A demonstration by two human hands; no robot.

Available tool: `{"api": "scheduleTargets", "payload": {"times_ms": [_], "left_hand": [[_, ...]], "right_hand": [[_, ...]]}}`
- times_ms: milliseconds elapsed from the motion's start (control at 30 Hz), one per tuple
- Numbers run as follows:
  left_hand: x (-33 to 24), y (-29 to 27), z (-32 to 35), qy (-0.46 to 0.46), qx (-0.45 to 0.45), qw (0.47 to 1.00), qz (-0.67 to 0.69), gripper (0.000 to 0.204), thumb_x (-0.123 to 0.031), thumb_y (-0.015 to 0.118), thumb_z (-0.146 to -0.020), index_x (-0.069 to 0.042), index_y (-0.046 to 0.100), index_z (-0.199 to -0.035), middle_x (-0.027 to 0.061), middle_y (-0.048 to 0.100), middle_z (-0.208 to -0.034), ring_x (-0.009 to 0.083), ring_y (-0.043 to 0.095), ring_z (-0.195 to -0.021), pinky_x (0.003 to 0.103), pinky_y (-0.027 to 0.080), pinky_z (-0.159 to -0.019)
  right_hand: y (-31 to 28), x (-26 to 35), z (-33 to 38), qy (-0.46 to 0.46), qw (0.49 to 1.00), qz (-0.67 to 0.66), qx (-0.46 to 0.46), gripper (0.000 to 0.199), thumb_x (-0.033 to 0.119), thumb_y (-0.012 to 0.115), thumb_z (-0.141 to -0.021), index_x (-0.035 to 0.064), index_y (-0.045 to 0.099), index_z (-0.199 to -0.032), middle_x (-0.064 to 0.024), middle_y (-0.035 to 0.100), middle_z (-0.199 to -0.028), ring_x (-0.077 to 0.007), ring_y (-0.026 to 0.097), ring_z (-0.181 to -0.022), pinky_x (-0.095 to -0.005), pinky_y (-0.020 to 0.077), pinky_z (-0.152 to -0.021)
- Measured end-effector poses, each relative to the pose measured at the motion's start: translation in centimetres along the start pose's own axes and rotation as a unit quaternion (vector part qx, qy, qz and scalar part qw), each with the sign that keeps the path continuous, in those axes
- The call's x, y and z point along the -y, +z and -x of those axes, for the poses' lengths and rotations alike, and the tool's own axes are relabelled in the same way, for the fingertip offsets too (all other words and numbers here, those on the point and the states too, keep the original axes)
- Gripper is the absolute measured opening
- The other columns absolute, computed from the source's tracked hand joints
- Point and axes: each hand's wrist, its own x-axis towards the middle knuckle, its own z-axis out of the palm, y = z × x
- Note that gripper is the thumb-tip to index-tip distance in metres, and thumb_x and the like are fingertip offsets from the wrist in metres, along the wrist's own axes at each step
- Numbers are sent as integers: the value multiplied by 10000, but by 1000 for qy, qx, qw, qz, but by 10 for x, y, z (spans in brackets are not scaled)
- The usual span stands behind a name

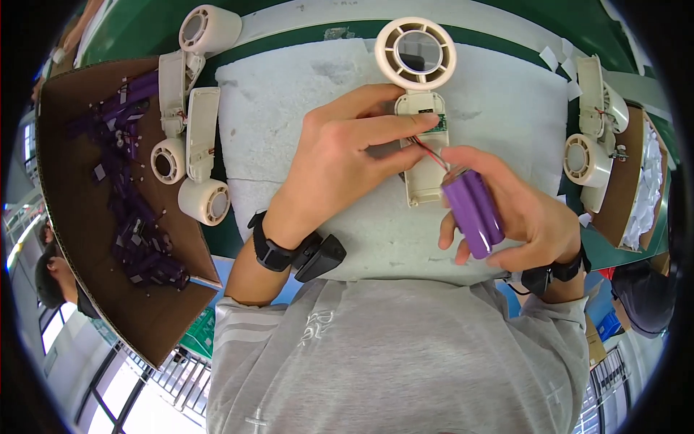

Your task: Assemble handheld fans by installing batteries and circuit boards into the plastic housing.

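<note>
A cream handheld fan lies on the pale mat in front of me, its round grille at the far end. Its handle is uncovered, and a small green circuit board shows inside. My left hand grips the handle from the left, index finger over the board and thumb by the wires. Between thumb and fingers, my right hand holds a purple battery pack tilted above the handle's lower right. Red and dark wires run from the pack to the handle; their far ends are hidden under my left fingers.
On the left stands a cardboard box with many purple battery packs. Several cream fan parts lie beside it. More fan parts are at the right, next to a box of white pieces. White paper bits lie at the mat's far right corner.
</note>
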Motion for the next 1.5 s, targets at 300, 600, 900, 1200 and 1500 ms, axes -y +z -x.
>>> {"api": "scheduleTargets", "payload": {"times_ms": [300,600,900,1200,1500], "left_hand": [[2,-2,-2,63,-17,997,-50,386,-51,812,-631,-119,749,-1005,147,664,-1061,178,665,-700,262,547,-598],[3,3,-1,75,-49,996,-29,288,-73,771,-681,-101,739,-966,85,606,-804,223,609,-657,319,503,-570],[2,1,-2,65,-32,996,-55,350,-11,769,-652,-121,753,-983,119,681,-967,196,659,-672,277,520,-546],[1,-2,-1,69,-26,997,-32,322,-36,759,-691,-108,745,-1005,122,681,-943,218,663,-677,279,517,-546],[1,-6,-1,30,-6,1000,-9,241,-58,743,-741,-87,747,-980,139,697,-962,236,690,-730,278,544,-595]], "right_hand": [[3,6,-4,-111,943,285,-135,761,39,750,-604,35,466,-1310,-121,504,-1218,-272,575,-1039,-380,502,-866],[21,-5,-19,-257,741,604,-144,678,52,801,-484,13,598,-1129,-155,574,-1129,-346,566,-988,-399,499,-843],[25,-24,-24,-257,710,645,-122,626,33,803,-512,31,578,-1096,-186,550,-1224,-389,544,-1056,-440,490,-852],[23,-24,-28,-255,691,656,-164,602,11,807,-532,46,561,-1080,-190,546,-1235,-394,530,-1098,-440,483,-883],[26,-34,-27,-244,661,676,-217,559,9,817,-560,9,569,-1061,-191,560,-1232,-375,564,-1103,-422,503,-883]]}}
